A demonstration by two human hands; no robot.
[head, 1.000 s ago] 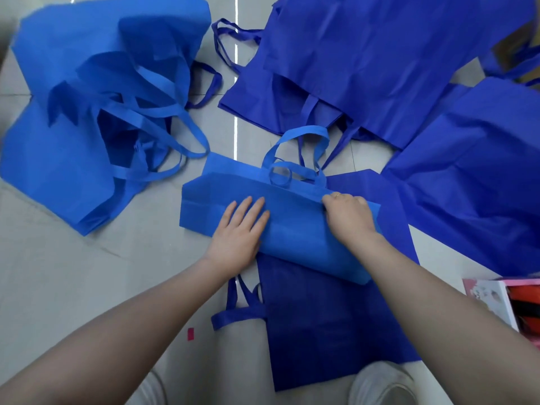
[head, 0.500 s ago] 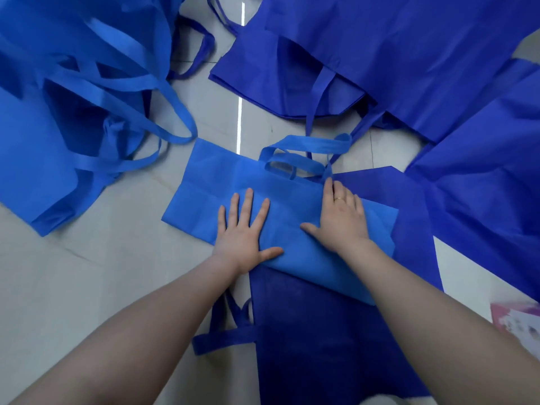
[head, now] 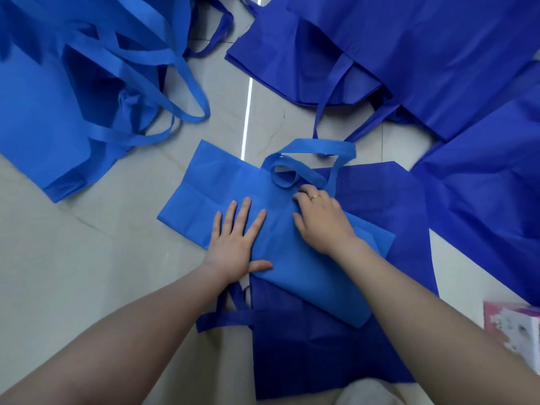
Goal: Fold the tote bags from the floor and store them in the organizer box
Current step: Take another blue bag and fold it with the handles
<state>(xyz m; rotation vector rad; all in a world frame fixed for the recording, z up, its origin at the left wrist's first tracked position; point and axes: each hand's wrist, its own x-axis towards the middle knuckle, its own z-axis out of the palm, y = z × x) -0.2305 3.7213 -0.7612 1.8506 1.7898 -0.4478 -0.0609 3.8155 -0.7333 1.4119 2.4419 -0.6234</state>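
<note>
A folded light blue tote bag [head: 204, 194] lies on the floor in front of me, on top of a flat dark blue tote bag [head: 321, 346]. Its handles [head: 318, 147] loop out at the far edge. My left hand [head: 236, 244] presses flat on the bag's middle with fingers spread. My right hand [head: 321, 220] sits at the bag's top edge, its fingers curled onto the fabric where the handles join. A corner of the pink and white organizer box [head: 514, 331] shows at the right edge.
A heap of light blue tote bags [head: 43, 112] with tangled handles lies at the left. Dark blue tote bags [head: 409, 54] spread across the back and right. Grey tile floor [head: 87, 273] shows at the left. My shoe [head: 368, 393] is at the bottom.
My right hand went from lying flat on the bag to curling its fingers at the top edge by the handles. My left hand stayed pressed flat. The view moved closer.
</note>
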